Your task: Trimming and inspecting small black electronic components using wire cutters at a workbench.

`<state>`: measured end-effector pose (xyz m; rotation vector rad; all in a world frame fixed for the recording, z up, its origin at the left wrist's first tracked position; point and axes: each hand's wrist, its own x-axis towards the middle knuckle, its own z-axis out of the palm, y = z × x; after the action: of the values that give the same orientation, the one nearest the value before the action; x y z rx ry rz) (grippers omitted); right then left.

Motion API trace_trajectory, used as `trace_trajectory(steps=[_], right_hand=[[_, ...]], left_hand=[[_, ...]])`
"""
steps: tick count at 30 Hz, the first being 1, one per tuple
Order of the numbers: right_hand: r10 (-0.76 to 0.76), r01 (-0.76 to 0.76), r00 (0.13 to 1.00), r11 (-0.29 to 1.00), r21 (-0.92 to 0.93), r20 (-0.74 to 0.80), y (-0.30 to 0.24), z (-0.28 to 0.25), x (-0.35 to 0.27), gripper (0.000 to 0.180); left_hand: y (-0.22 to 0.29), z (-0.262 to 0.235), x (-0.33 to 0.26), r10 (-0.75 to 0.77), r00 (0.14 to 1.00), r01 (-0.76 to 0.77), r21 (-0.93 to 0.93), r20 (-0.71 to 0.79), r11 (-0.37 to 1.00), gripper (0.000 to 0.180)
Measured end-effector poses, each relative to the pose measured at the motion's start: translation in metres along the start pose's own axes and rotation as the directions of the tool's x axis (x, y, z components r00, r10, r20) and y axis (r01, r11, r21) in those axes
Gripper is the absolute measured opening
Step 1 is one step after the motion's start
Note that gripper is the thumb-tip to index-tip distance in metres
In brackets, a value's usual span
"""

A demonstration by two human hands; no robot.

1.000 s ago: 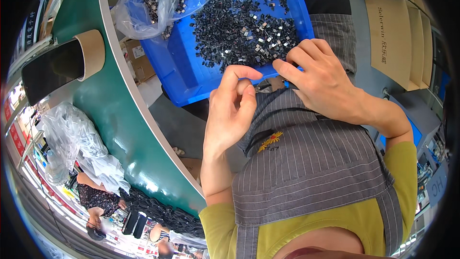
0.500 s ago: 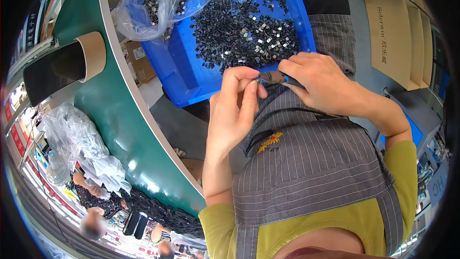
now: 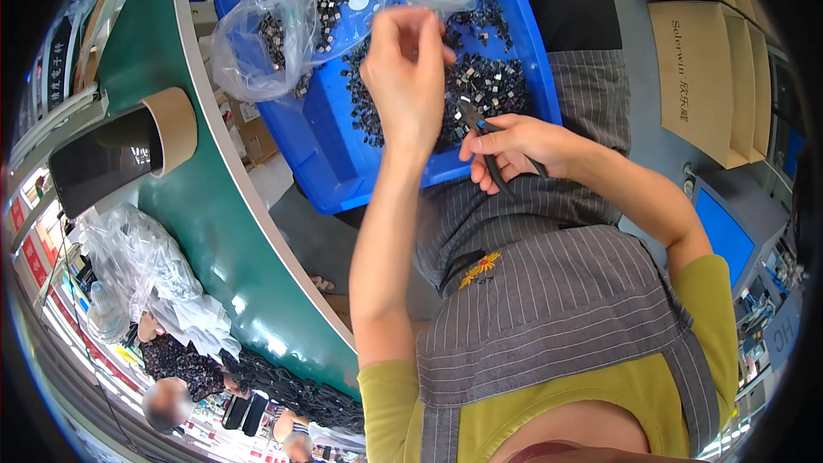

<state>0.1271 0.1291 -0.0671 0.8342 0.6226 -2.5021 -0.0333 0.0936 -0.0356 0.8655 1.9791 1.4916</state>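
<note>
My right hand (image 3: 523, 150) grips a pair of dark cutting pliers (image 3: 470, 113) with blue near the pivot. The plier jaws point up and left, over the near side of a blue plastic bin (image 3: 313, 176). Higher up, my left hand (image 3: 405, 77) hovers above the bin, its fingers curled in and slightly blurred; whatever they hold, if anything, is hidden. Beneath both hands lies a heap of small black parts (image 3: 364, 111), some with silvery metal ends. Clear plastic bags (image 3: 253, 56) with more such parts lie in the bin's far left.
To the left runs a green table (image 3: 201, 214) bearing a phone (image 3: 107, 159) on a brown ring, plastic bags (image 3: 137, 249) and a pile of black pieces (image 3: 291, 390). Cardboard boxes (image 3: 699, 77) stand at the right. Other people appear at lower left.
My left hand has moved up and away from the right, over the parts. My right hand has lowered and turned, bringing the pliers into plain view.
</note>
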Motion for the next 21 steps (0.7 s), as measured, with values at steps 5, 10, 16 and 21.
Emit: trace_trajectory(steps=[5,10,16,21], right_hand=[[-0.159,0.141,0.984,0.971,-0.193,-0.083,-0.014,-0.001,-0.001,0.024],[-0.518,0.402,0.846,0.774,-0.49,-0.125,-0.019,-0.012,0.011,0.021],[-0.755,0.284,0.653,0.167,-0.944,0.063,0.004,-0.016,0.017,0.022],[-0.767,0.305,0.641,0.217,-0.927,0.032,0.002,-0.012,0.017,0.024]], left_hand=[[-0.02,0.009,0.049,0.02,1.0,-0.019,0.054,-0.013,0.998,0.019],[-0.086,-0.032,0.045,0.067,0.988,0.007,0.475,-0.138,0.88,0.012],[-0.099,-0.035,0.088,0.277,0.956,-0.123,0.737,-0.091,0.665,0.021],[-0.1,-0.027,0.105,0.118,0.99,0.012,0.891,-0.073,0.455,0.021]])
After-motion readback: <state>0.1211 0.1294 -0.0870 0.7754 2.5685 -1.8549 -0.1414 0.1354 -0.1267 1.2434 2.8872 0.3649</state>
